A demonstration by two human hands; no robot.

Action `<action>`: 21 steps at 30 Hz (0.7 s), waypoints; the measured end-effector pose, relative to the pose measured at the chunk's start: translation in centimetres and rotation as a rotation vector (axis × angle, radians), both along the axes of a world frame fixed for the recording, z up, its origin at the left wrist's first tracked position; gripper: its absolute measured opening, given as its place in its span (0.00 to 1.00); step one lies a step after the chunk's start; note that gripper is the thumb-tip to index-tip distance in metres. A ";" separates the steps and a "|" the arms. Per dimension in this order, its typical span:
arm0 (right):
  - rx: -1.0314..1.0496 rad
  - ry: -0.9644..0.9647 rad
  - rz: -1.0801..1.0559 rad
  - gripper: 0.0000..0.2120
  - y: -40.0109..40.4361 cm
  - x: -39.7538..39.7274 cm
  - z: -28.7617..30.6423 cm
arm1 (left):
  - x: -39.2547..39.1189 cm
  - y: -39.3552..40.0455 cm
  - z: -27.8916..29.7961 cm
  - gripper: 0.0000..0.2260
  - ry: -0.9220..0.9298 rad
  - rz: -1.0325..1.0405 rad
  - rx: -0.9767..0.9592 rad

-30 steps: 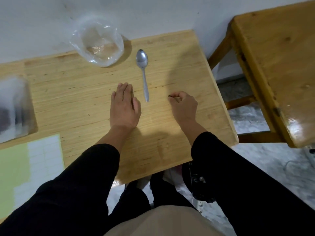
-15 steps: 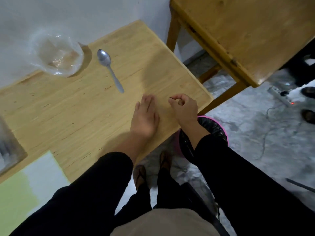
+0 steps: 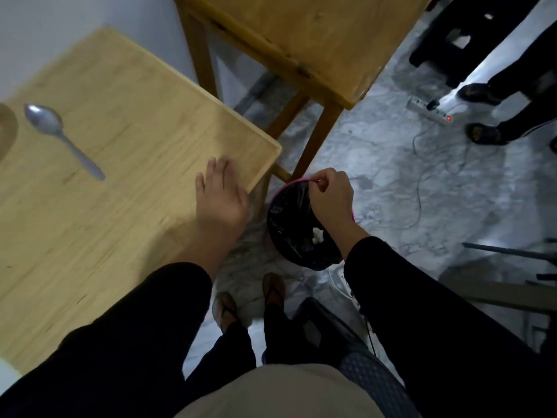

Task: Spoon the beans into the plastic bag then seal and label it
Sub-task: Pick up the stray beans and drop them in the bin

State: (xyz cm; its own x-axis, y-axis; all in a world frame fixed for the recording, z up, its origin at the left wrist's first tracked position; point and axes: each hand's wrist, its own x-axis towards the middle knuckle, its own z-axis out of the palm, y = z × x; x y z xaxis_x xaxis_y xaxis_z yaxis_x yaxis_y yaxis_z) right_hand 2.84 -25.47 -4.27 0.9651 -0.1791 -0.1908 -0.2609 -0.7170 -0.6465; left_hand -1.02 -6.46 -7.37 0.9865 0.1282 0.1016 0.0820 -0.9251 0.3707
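The spoon (image 3: 57,134) lies alone at the left of the frame on the pale wooden table (image 3: 126,122), bowl toward the upper left, handle running down to the right. It is plain dull metal, a bit blurred, with no mark I can make out. Nothing readable shows anywhere.

The left hand (image 3: 220,200) rests flat on the table near its right corner, fingers straight and loosely spread, well apart from the spoon. The right hand (image 3: 330,194) hangs off the table over a bin (image 3: 289,233) on the floor at mid-frame. Its thumb and forefinger are pinched together with the other fingers curled; whether something tiny sits in the pinch I cannot tell.

The bin has a pink rim and a black liner, with a white scrap inside. A second wooden table (image 3: 316,37) stands at the upper middle. A power strip (image 3: 429,111) with a red light lies on the grey floor at the upper right.
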 end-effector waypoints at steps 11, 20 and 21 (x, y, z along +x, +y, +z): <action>-0.356 0.015 0.456 0.21 -2.1 -1.0 -0.8 | 0.4 -0.9 1.1 0.21 0.049 0.033 0.055; -0.386 -0.205 0.615 0.22 2.0 1.0 2.6 | 2.2 -0.2 6.1 0.21 0.098 0.016 0.149; -0.394 -0.231 0.636 0.22 2.9 1.5 3.3 | 2.3 0.3 6.9 0.22 0.082 0.037 0.142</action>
State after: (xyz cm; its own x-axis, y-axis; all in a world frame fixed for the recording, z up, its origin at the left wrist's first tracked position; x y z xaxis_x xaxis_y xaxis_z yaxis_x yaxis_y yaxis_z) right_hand 4.30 -22.53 -0.97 0.9127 0.4085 -0.0103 0.3867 -0.8717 -0.3011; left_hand 1.29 -6.12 -0.49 0.9872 0.1545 0.0402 0.1416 -0.9636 0.2270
